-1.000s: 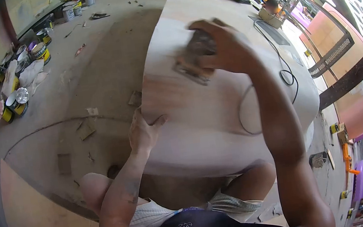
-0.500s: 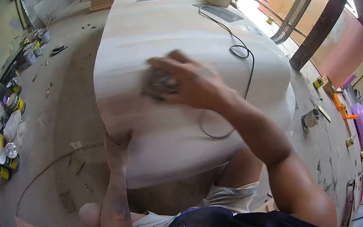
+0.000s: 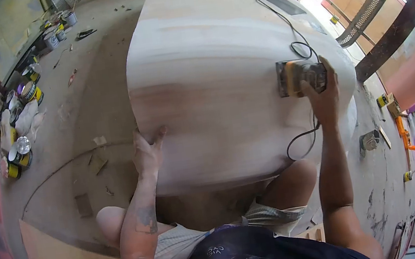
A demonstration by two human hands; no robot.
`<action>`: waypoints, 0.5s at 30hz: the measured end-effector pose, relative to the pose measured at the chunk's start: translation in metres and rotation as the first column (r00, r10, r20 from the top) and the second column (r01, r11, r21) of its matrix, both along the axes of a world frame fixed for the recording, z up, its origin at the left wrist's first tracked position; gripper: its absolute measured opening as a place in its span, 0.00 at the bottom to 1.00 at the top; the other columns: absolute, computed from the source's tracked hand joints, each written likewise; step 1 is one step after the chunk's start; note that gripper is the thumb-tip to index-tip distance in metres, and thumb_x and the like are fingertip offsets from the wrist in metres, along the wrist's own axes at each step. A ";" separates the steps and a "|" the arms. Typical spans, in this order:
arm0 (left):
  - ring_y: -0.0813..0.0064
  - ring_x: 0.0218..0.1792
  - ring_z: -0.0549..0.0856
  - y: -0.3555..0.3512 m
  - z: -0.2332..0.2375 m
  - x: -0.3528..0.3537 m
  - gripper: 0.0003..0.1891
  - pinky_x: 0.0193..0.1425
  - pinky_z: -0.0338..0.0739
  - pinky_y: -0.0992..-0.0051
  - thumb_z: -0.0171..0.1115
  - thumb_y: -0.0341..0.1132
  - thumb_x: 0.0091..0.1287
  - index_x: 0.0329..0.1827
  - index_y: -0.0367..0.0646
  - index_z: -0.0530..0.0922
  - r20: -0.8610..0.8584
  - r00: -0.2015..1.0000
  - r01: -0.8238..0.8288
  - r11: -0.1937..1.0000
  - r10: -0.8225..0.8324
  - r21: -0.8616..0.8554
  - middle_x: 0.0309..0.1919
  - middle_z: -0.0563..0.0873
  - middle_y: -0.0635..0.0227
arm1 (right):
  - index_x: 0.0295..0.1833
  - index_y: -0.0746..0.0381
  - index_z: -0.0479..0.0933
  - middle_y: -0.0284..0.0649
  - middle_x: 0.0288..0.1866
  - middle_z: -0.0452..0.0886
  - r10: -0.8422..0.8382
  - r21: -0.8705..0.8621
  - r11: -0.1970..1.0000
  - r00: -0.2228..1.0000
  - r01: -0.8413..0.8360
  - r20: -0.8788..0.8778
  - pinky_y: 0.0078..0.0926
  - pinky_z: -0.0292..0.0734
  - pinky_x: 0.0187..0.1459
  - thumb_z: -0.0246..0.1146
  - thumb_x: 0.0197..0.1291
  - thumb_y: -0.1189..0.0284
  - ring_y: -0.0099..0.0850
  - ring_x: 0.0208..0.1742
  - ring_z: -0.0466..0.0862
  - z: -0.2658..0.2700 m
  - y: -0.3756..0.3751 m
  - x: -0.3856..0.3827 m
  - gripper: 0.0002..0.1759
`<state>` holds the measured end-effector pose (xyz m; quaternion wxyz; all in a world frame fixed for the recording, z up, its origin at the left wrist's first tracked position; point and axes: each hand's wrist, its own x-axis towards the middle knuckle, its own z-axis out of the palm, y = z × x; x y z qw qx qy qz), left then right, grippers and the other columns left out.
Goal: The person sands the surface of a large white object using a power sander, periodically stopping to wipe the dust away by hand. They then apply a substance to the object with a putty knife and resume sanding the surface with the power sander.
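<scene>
Left hand (image 3: 148, 152) was at the left edge of the large pale, brown-streaked curved panel (image 3: 204, 108), thumb on top, fingers hidden, so couldn't tell how firm the grip was; tattooed forearm angled up from lower left. Right hand (image 3: 325, 93) was wrapped around the orange-and-black power sander (image 3: 303, 78), which sat on the panel's right part, pad end pointing left. Right forearm ran nearly straight up. Black cord (image 3: 293, 27) looped on the panel just beyond the sander.

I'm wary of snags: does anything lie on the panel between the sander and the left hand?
Nothing visible stands on the panel between the sander and the left hand; the black cord loops on the sander's far and near sides.
</scene>
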<state>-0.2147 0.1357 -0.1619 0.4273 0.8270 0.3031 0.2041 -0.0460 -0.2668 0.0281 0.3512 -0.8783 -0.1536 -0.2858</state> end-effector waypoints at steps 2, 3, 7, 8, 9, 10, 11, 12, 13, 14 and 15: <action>0.42 0.68 0.84 0.000 0.001 -0.002 0.44 0.69 0.77 0.51 0.66 0.68 0.72 0.72 0.34 0.72 -0.040 0.999 -0.021 1.000 0.021 0.018 0.67 0.84 0.44 | 0.82 0.54 0.71 0.47 0.61 0.79 0.052 -0.029 0.998 0.998 -0.051 0.046 0.43 0.80 0.64 0.77 0.56 0.73 0.43 0.61 0.82 -0.008 0.033 -0.021 0.46; 0.41 0.69 0.83 0.001 0.001 -0.003 0.44 0.70 0.77 0.50 0.61 0.69 0.75 0.74 0.34 0.72 -0.092 0.995 -0.044 0.997 0.050 0.063 0.68 0.84 0.43 | 0.82 0.56 0.70 0.46 0.58 0.79 0.098 -0.021 0.995 0.993 -0.097 0.063 0.42 0.79 0.65 0.77 0.55 0.74 0.42 0.59 0.82 -0.011 0.053 -0.033 0.47; 0.38 0.71 0.80 0.005 -0.010 0.005 0.45 0.74 0.73 0.50 0.43 0.70 0.82 0.80 0.33 0.68 -0.029 0.997 -0.076 0.997 0.076 -0.010 0.71 0.81 0.40 | 0.81 0.51 0.72 0.47 0.68 0.79 0.249 -0.041 0.968 0.968 -0.248 0.010 0.50 0.85 0.60 0.81 0.52 0.70 0.51 0.64 0.83 -0.018 0.128 -0.068 0.49; 0.39 0.72 0.79 0.007 -0.005 0.006 0.44 0.74 0.73 0.51 0.42 0.68 0.83 0.80 0.33 0.67 -0.112 0.992 -0.061 0.996 0.053 -0.068 0.72 0.80 0.40 | 0.81 0.48 0.73 0.46 0.69 0.78 0.277 -0.028 0.960 0.961 -0.277 -0.017 0.53 0.88 0.55 0.82 0.51 0.68 0.52 0.61 0.86 -0.015 0.147 -0.075 0.49; 0.39 0.73 0.78 0.009 0.003 0.006 0.42 0.75 0.72 0.52 0.41 0.66 0.85 0.81 0.33 0.67 -0.192 0.981 -0.050 0.991 0.026 -0.122 0.73 0.79 0.41 | 0.81 0.42 0.72 0.45 0.70 0.76 0.322 -0.091 0.945 0.944 -0.315 0.070 0.54 0.89 0.50 0.82 0.51 0.66 0.53 0.55 0.89 -0.015 0.160 -0.077 0.49; 0.40 0.74 0.77 0.012 0.010 0.005 0.41 0.76 0.72 0.53 0.40 0.64 0.86 0.82 0.32 0.66 -0.272 0.962 -0.041 0.984 -0.008 -0.174 0.74 0.79 0.41 | 0.82 0.40 0.69 0.45 0.71 0.74 0.351 -0.157 0.928 0.934 -0.338 0.061 0.53 0.90 0.47 0.81 0.53 0.64 0.55 0.55 0.89 -0.013 0.173 -0.078 0.50; 0.42 0.74 0.77 0.018 -0.006 0.006 0.39 0.76 0.72 0.54 0.41 0.61 0.87 0.82 0.32 0.66 -0.188 0.982 -0.031 0.987 0.001 -0.160 0.74 0.79 0.41 | 0.82 0.40 0.69 0.45 0.71 0.73 0.398 -0.146 0.911 0.915 -0.386 0.061 0.52 0.90 0.48 0.79 0.54 0.64 0.56 0.57 0.88 -0.011 0.184 -0.079 0.48; 0.43 0.74 0.77 0.027 -0.029 0.006 0.38 0.77 0.71 0.54 0.41 0.59 0.87 0.81 0.32 0.67 -0.035 0.999 0.005 0.992 -0.009 -0.123 0.74 0.78 0.42 | 0.82 0.40 0.69 0.46 0.72 0.73 0.443 -0.135 0.892 0.894 -0.432 0.064 0.51 0.90 0.49 0.78 0.56 0.64 0.56 0.59 0.87 -0.008 0.192 -0.078 0.47; 0.45 0.74 0.78 0.038 -0.052 0.005 0.36 0.77 0.71 0.55 0.42 0.57 0.88 0.81 0.31 0.67 0.137 0.990 0.047 0.996 -0.035 -0.081 0.75 0.78 0.43 | 0.80 0.43 0.70 0.45 0.70 0.75 0.488 -0.103 0.871 0.872 -0.481 0.048 0.52 0.89 0.52 0.76 0.56 0.65 0.56 0.58 0.87 -0.002 0.198 -0.076 0.44; 0.47 0.74 0.78 0.050 -0.071 0.005 0.34 0.78 0.71 0.56 0.42 0.55 0.89 0.81 0.31 0.68 0.237 0.969 0.082 0.996 -0.069 -0.044 0.75 0.78 0.44 | 0.79 0.44 0.71 0.46 0.69 0.75 0.502 -0.086 0.864 0.863 -0.496 0.054 0.52 0.89 0.52 0.76 0.56 0.65 0.55 0.58 0.88 0.002 0.202 -0.070 0.43; 0.47 0.73 0.78 0.060 -0.082 0.004 0.34 0.78 0.70 0.55 0.43 0.54 0.89 0.81 0.30 0.68 0.231 0.968 0.098 0.995 -0.103 0.030 0.75 0.76 0.44 | 0.77 0.45 0.71 0.47 0.68 0.76 0.516 -0.069 0.856 0.854 -0.512 0.061 0.52 0.88 0.53 0.76 0.56 0.65 0.55 0.57 0.88 0.006 0.205 -0.063 0.41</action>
